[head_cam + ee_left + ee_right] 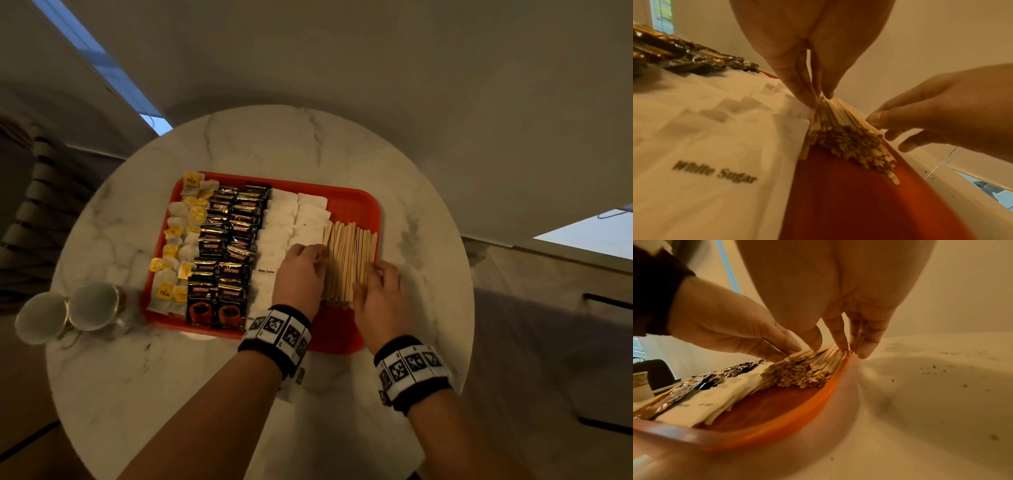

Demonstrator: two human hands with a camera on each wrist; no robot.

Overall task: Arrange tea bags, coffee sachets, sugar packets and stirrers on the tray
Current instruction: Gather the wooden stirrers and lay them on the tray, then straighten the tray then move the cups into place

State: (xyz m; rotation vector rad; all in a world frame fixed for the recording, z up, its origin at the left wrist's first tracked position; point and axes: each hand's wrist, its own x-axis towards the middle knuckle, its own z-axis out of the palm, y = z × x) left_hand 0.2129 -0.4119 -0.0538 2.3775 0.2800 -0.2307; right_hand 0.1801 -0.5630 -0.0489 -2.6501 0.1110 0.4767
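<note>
An orange-red tray (352, 205) lies on a round marble table (308, 144). From left to right it holds tea bags (178, 240), black coffee sachets (226, 253), white sugar packets (284, 222) and a pile of wooden stirrers (349, 260). My left hand (301, 270) presses straight fingers against the pile's left side, over the sugar packets (715, 146). My right hand (380, 291) presses its fingers against the pile's right side at the tray's rim (797, 423). The stirrers (849, 138) lie bunched between both hands, their near ends showing (803, 371). Neither hand curls round anything.
Two white cups (68, 311) lie on the table just left of the tray's near corner. Dark specks (937, 368) dot the marble right of the tray. A bare strip of tray floor (849, 203) lies in front of the stirrers.
</note>
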